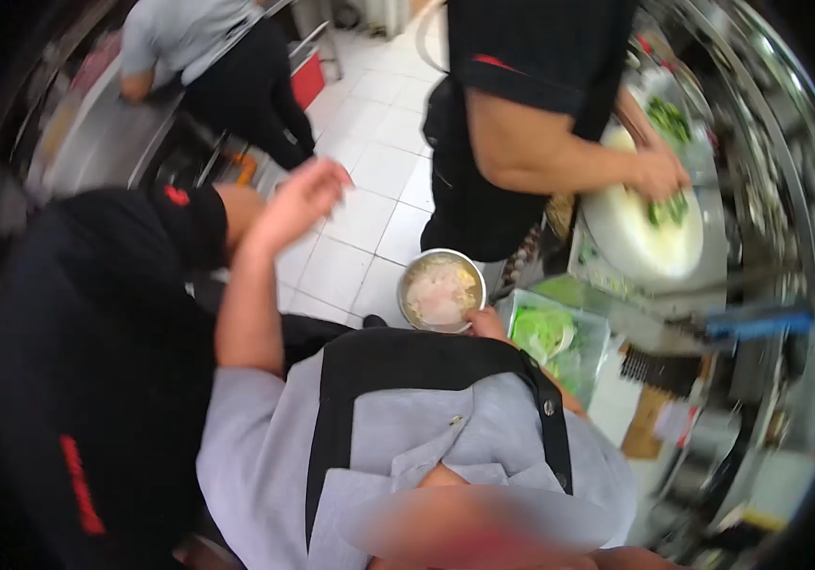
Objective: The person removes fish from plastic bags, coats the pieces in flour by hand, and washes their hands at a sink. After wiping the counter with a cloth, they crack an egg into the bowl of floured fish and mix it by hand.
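Observation:
My right hand (482, 320) grips the near right rim of a round metal bowl (402, 288). Inside the bowl is a pale pinkish mass (441, 290) with yellowish bits round its edge; I cannot make out what it is. My left hand (308, 201) is raised to the left with its fingers loosely bent and apart, holding nothing. It is a little blurred and well apart from the bowl. Just right of my right hand, a clear plastic bin (593, 344) contains green leafy vegetables (542, 334).
At right, a co-worker's hands (659, 176) handle greens (669, 209) on a round white cutting board (616, 223). Another person in black (94, 361) stands close on my left. Farther back, a person in grey (175, 38) leans at a metal counter (108, 142). White floor tiles (369, 195) lie between.

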{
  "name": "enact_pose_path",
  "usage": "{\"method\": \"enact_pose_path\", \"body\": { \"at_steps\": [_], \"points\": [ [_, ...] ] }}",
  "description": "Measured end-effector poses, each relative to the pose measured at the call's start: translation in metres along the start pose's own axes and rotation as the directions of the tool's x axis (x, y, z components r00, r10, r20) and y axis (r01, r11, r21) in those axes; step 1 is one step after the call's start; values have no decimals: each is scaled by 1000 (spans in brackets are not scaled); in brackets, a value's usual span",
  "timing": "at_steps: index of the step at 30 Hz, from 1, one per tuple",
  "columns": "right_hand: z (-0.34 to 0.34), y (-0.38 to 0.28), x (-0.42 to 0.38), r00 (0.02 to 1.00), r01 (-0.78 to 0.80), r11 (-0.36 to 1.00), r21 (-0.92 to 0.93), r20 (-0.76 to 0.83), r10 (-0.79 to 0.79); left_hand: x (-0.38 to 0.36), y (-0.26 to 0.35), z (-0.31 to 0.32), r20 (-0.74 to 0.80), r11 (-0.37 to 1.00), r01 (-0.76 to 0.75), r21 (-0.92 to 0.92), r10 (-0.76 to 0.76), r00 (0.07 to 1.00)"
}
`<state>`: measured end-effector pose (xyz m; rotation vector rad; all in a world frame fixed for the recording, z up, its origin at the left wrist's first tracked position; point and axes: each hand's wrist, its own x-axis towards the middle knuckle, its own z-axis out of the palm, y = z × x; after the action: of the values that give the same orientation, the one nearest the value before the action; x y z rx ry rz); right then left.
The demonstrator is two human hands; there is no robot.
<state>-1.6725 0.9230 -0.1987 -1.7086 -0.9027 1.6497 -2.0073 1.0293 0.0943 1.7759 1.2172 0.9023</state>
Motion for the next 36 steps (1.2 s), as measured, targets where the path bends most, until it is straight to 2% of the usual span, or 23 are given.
{"method": "enact_pose_path", "body": {
  "at_steps": [1,2,3,4,5,6,7,8,9,10,11,12,13,16,19,22,23,25,28,31,33,35,36],
  "points": [
    [4,-4,14,997,18,995,-100,81,-10,0,-11,-24,-181,984,-34,-175,1,983],
    [8,-23,40,985,64,978,-196,168,-30,-4,-14,-47,-503,946,-169,-276,8,864],
    [11,-53,53,983,113,962,-247,168,-73,3,-24,-68,-807,833,-415,-364,-60,587],
    [27,-81,57,980,158,950,-270,161,-117,7,-32,-95,-900,727,-604,-327,-45,433],
    [41,-85,56,983,158,950,-271,139,-123,20,-32,-112,-952,752,-615,-237,-53,302],
    [49,-74,84,969,136,985,-105,219,-111,36,-31,-122,-954,706,-679,-200,19,300],
    [60,-113,81,968,64,983,-170,251,-20,59,-22,-123,-924,706,-673,-219,70,375],
    [67,-112,111,964,28,989,-147,265,12,83,-15,-117,-850,716,-659,-231,182,495],
    [69,-118,126,956,-3,992,-126,291,40,107,-18,-109,-789,756,-618,-215,239,566],
    [58,-112,128,943,11,994,-106,331,24,96,1,-66,-740,803,-553,-219,233,631],
    [67,-132,136,943,8,993,-120,330,32,114,-2,-57,-661,858,-462,-226,213,719],
    [74,-149,139,944,2,991,-137,326,43,129,-12,-47,-573,849,-471,-239,269,774],
    [72,-150,142,945,-9,988,-155,323,60,132,-21,-26,-498,867,-395,-305,208,842],
    [85,-162,153,943,-62,995,-83,322,86,150,-40,-14,-311,865,-287,-412,163,936],
    [108,-186,199,960,51,983,-178,280,0,189,-64,-56,-198,883,-227,-412,156,968],
    [114,-179,221,956,165,952,-258,281,-89,210,-106,-58,-164,900,-159,-406,100,981],
    [119,-172,236,965,142,949,-283,253,-69,215,-112,-66,-135,910,-127,-394,79,988],
    [159,-212,256,986,-140,987,-78,78,146,247,-121,-110,-57,917,-98,-386,82,995],
    [185,-233,300,953,-297,933,204,131,275,292,-141,-141,22,928,-27,-371,38,999],
    [209,-244,349,956,-289,864,412,75,284,323,-143,-143,53,926,-2,-377,23,998],
    [229,-280,402,946,-299,807,510,48,321,364,-148,-144,67,912,2,-409,28,997],
    [241,-339,454,920,-301,771,561,-43,390,410,-159,-138,130,902,3,-432,59,990],
    [244,-356,489,937,-227,752,619,-71,341,435,-164,-134,155,897,1,-443,75,985]
  ]
}}
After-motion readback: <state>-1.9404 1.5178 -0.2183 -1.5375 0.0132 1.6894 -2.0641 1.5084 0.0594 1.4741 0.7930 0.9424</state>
